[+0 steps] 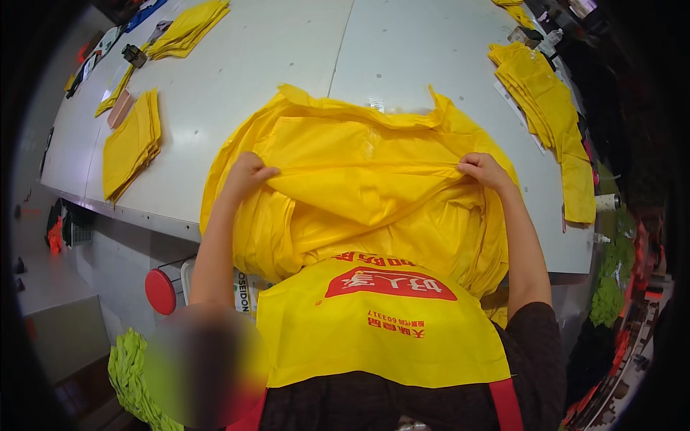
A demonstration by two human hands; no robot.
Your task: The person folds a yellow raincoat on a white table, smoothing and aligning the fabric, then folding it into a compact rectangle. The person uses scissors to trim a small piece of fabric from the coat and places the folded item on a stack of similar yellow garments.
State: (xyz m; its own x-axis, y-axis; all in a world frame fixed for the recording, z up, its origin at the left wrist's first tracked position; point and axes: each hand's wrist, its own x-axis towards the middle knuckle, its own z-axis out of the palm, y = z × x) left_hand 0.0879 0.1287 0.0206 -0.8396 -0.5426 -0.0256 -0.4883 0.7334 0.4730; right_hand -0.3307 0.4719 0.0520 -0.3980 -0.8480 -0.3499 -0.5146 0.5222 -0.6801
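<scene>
My left hand [248, 174] and my right hand [484, 171] each pinch the upper edge of a thin yellow fabric piece [366, 190]. It is pulled fairly taut between them, and its lower part sags in folds. Under and around it is a large heap of yellow fabric [267, 241], bunched at the table's near edge and reaching down towards my body. I wear a yellow apron [388, 345] with red printing and red straps, which the heap meets at its top. Whether the held piece is joined to the heap cannot be told.
A pale table [287, 50] spreads out ahead. Folded yellow fabric stacks lie at left [132, 147], far left [188, 30] and right [539, 97]. A pink box [121, 110] sits by the left stack, a thread spool [608, 202] at the right edge. A red round seat [159, 292] stands below left.
</scene>
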